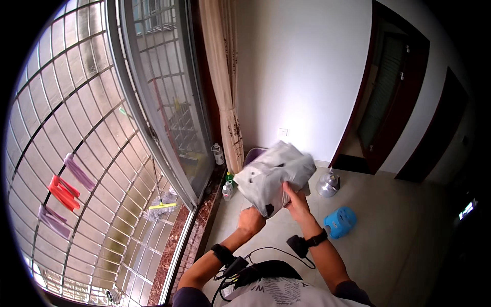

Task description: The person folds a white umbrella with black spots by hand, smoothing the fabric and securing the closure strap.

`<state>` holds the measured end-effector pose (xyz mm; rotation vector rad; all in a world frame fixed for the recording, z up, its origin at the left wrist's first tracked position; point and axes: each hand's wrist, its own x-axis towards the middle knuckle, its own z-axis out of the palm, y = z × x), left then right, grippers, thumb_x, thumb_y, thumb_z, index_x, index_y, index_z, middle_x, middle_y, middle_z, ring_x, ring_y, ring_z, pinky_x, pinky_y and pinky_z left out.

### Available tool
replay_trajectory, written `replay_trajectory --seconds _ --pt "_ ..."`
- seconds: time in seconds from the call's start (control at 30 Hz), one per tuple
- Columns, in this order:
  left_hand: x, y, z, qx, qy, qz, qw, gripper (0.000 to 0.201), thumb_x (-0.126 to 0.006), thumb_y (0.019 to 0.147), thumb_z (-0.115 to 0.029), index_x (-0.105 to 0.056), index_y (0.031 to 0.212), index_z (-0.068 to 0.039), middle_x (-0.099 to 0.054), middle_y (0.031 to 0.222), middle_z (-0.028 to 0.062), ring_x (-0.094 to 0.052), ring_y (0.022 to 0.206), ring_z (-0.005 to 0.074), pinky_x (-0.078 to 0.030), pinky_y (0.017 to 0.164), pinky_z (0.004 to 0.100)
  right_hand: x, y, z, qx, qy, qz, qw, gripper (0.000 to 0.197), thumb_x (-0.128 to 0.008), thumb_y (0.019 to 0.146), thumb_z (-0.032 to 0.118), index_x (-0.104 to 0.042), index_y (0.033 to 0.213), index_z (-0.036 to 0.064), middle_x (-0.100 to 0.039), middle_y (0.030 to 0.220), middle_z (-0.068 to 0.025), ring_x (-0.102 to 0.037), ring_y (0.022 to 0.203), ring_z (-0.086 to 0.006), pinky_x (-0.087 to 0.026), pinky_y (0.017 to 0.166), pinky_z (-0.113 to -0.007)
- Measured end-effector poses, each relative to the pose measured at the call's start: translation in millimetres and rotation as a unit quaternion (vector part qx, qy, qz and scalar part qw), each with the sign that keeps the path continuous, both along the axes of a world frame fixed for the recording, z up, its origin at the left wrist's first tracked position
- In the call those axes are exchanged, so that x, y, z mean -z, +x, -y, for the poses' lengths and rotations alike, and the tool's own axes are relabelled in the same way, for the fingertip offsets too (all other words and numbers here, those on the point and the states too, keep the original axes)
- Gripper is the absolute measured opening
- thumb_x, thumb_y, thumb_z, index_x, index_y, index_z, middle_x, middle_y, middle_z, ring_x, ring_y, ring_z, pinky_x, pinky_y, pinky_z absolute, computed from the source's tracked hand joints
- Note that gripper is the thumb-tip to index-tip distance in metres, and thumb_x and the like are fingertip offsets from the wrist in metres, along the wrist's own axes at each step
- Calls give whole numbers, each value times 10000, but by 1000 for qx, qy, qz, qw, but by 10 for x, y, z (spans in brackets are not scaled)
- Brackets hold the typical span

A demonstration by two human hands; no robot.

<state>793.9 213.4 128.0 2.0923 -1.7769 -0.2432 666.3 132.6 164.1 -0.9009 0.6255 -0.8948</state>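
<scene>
Bundle (276, 174) partly hides left hand (251, 221) and right hand (298, 205).

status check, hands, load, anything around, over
Left grip and right grip on white plastic bag. Bag held above floor. Blue stool, metal kettle on floor to its right.

From head height, one wide fisheye camera looks down and forward, quite near above the two hands (251, 221), toward the far wall (302, 77).
</scene>
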Motion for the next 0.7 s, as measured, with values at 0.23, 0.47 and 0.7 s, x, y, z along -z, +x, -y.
replay_trajectory --seconds 0.23,0.47,0.7 --pt "36 -58 90 137 -26 233 963 299 -532 641 -150 -500 870 41 -507 757 158 -522 744 271 -422 663 331 156 3 180 122 102 160 974 413 -595 665 104 -437 1040 32 -490 985 -59 -469 905 -186 -384 765 -318" --pt "-145 143 71 196 70 -337 918 757 -696 569 -330 -328 1110 51 -464 1026 195 -501 879 301 -397 777 349 -28 -298 120 102 52 203 972 352 -531 669 90 -457 1003 7 -522 936 -92 -499 872 -221 -393 781 -339" --pt "-225 -174 11 285 302 -689 594 340 -644 625 -157 -462 859 8 -514 695 91 -513 523 148 -400 437 231 -134 -449 3 35 61 190 979 361 -542 711 188 -456 1024 31 -527 961 -68 -501 883 -195 -385 794 -320"
